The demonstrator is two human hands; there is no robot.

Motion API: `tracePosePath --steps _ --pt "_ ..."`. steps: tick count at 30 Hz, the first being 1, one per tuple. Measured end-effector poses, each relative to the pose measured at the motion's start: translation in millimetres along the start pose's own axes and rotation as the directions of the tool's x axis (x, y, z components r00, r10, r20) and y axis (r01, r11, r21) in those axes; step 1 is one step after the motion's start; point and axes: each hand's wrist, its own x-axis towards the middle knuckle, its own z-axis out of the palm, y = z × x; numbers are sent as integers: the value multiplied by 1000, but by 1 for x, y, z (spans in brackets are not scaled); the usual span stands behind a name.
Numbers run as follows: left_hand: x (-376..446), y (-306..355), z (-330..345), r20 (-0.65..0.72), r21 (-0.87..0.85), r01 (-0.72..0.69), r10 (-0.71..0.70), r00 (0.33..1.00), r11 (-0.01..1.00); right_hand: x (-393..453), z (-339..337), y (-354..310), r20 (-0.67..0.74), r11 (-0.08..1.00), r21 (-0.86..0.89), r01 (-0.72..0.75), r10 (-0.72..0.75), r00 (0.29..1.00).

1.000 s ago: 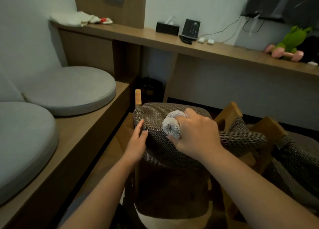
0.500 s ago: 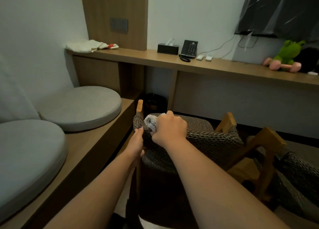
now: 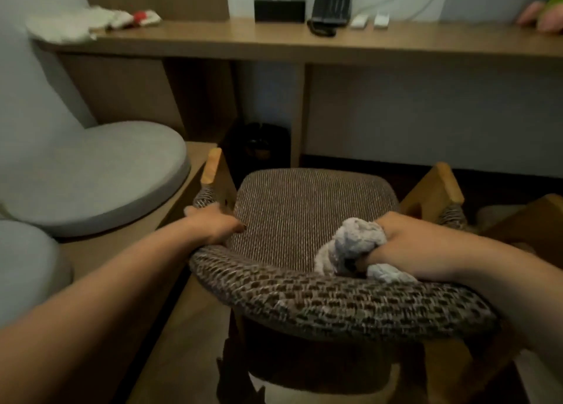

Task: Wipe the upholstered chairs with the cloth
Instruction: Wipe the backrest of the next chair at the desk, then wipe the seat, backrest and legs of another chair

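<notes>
Cloth [image 3: 353,245], grey and bunched, sits in the right hand [image 3: 399,242], whose fingers curl round it just inside the woven backrest [image 3: 335,300] of the chair [image 3: 307,208], above the seat's right rear part. The left hand [image 3: 213,223] grips the chair's left side where the armrest meets the seat. A table [image 3: 274,42] beyond carries a phone [image 3: 330,1] and a tissue box [image 3: 279,8].

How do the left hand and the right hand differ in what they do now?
The right hand grips the bunched grey cloth; the left hand holds no cloth. The left hand rests at the chair's left arm, the right inside the backrest. Both touch this chair.
</notes>
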Motion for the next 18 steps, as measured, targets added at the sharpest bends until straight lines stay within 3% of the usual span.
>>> tracePosePath --steps 3,7,11,18 --pt "10 -1 -1 24 -58 102 -100 995 993 8 3 4 28 999 38 27 -28 999" --pt "-2 -3 -2 15 -94 117 -116 993 989 -1 8 -2 48 999 52 -6 3 999" --pt "-20 -14 -4 -38 -339 141 -163 986 930 -13 12 -10 120 991 127 -45 29 992" --pt "-30 -20 -13 -28 -569 143 -193 981 810 12 29 -48 250 922 351 -163 76 965"
